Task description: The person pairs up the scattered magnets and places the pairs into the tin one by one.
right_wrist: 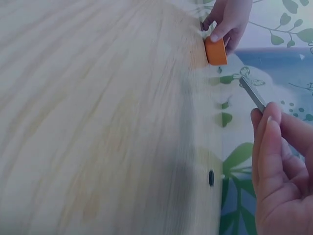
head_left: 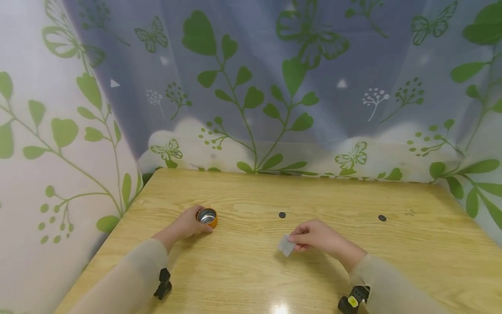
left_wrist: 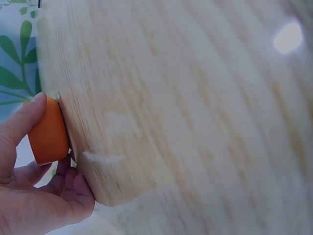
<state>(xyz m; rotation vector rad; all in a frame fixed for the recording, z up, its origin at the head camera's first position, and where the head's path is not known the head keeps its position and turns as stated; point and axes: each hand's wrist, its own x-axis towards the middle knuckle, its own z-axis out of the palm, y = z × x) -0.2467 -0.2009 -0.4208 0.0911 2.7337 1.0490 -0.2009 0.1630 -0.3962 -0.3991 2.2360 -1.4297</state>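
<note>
My left hand (head_left: 193,221) grips a small round orange cup (head_left: 212,221) with a shiny metal inside, its opening facing up. The thumb and fingers lie around its side, and in the left wrist view the orange cup (left_wrist: 50,132) stands right at the wooden surface. Between thumb and fingertips my right hand (head_left: 315,237) pinches a thin, light grey square piece (head_left: 286,245) with a line across its middle. Edge-on in the right wrist view, this grey piece (right_wrist: 253,94) is held above the table.
A dark round disc (head_left: 282,215) lies on the wooden table (head_left: 243,270) just beyond my right hand. Farther right is a second dark disc (head_left: 382,218). A leaf-patterned curtain (head_left: 251,131) hangs along the table's back edge.
</note>
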